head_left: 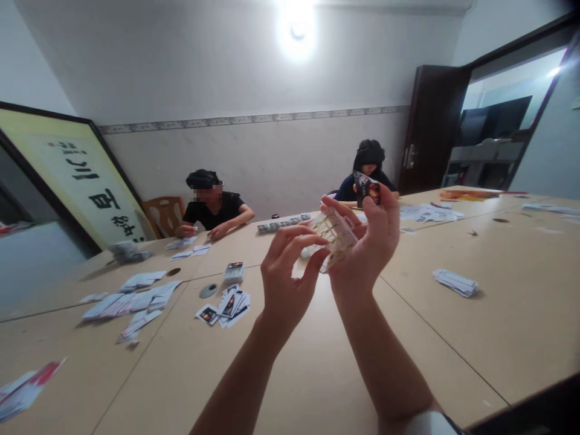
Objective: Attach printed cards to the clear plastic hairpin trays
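Above the table, a clear plastic case with thin yellowish pieces showing through it rests tilted in the palm of my right hand. That hand's thumb and a finger also pinch a dark printed card, held upright over the case. My left hand is closed, its thumb and index fingertips at the near left side of the case; I cannot make out exactly which part they grip. Left of my hands, a loose pile of printed cards lies beside a small stacked clear case topped with a dark card.
White folded papers spread over the left side; a white bundle lies right. A row of small cases stands at the far edge. Two people sit opposite: one at left, one at right. A grey cable-hole cover sits near the cards.
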The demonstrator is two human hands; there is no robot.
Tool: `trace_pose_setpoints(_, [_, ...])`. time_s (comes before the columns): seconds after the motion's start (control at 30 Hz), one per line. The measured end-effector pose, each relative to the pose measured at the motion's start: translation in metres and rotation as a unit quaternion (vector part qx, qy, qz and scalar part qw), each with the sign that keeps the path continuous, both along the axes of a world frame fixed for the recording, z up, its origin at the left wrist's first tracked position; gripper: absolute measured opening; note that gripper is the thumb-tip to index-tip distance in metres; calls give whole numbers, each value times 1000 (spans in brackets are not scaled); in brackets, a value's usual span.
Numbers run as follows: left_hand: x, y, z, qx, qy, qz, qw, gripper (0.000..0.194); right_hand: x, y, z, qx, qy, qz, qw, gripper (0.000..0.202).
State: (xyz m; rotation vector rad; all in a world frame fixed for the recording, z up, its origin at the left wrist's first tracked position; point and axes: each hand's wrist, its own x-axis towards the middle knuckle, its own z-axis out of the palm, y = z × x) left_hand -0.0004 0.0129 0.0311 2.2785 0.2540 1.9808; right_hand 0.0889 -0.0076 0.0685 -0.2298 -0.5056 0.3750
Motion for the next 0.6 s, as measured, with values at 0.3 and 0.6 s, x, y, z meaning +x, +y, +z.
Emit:
trace_pose_setpoints(0.3, [0,3,1,6,5,0,1000,10,-1,0,2,-22,11,-10,1000,20])
trace_pose_setpoints(0.6, [-1,2,2,-23,40,-21,999,6,0,0,1,-16,0,-17,1000,20])
